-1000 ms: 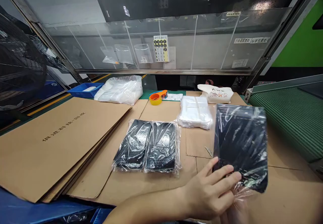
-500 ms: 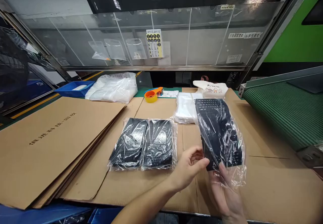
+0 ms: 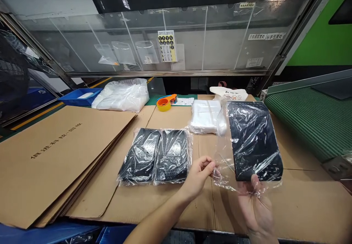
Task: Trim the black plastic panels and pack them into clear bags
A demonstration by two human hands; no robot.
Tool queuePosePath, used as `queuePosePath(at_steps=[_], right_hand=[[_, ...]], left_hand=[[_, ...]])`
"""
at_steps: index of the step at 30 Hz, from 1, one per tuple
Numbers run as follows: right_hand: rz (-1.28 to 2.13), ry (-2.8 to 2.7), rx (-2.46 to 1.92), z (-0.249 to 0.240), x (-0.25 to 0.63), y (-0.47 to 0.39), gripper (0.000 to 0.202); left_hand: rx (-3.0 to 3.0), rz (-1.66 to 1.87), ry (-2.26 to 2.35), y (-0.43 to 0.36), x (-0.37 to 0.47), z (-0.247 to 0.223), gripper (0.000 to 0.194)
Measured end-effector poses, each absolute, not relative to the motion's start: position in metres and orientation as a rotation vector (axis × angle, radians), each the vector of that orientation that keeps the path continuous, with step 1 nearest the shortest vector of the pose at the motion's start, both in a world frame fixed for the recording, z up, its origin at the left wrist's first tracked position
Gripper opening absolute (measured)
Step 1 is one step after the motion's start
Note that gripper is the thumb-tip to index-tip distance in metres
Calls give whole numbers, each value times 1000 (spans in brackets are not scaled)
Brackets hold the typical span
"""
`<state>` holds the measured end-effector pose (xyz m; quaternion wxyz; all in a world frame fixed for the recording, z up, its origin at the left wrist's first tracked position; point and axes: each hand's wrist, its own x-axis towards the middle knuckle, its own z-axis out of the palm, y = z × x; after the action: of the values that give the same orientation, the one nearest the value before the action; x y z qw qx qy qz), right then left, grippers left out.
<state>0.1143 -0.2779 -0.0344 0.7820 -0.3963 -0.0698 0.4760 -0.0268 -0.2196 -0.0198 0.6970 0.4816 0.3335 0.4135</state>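
A black flat piece in a clear plastic bag is held up at the right, over the cardboard. My right hand grips its lower edge, thumb in front and the fingers behind. At the bag's loose lower left edge, my left hand pinches the clear film between thumb and fingers. Two more bagged black pieces, one on the left and one on the right, lie side by side to the left of my left hand.
Stacked cardboard sheets cover the left side. Farther back are a blue tray, a large plastic bag, an orange tape dispenser and a stack of clear bags. A green conveyor belt stands at the right.
The held bag has moved right and turned its broad face toward the camera. My left hand has shifted slightly left and closed on the film, which now stretches out leftward.
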Motion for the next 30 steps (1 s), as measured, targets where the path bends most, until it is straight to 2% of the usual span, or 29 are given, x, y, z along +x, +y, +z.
queuePosePath(at_steps=[2,6,19,30], right_hand=[[1012,-186,-858,-37,114,-279,28],[1043,-244,-873,-40,113,-282,27],[1198,-291,-874,-62,128,-295,40],[1199,-141,-933,-60,130,-290,42]], left_hand=[[970,911,687,-220,-26,-19,44],[877,914,620,-214,-23,-14,64],[591,1156,457,-164,-26,22,33],[799,1389,610,-156,-40,29,40]])
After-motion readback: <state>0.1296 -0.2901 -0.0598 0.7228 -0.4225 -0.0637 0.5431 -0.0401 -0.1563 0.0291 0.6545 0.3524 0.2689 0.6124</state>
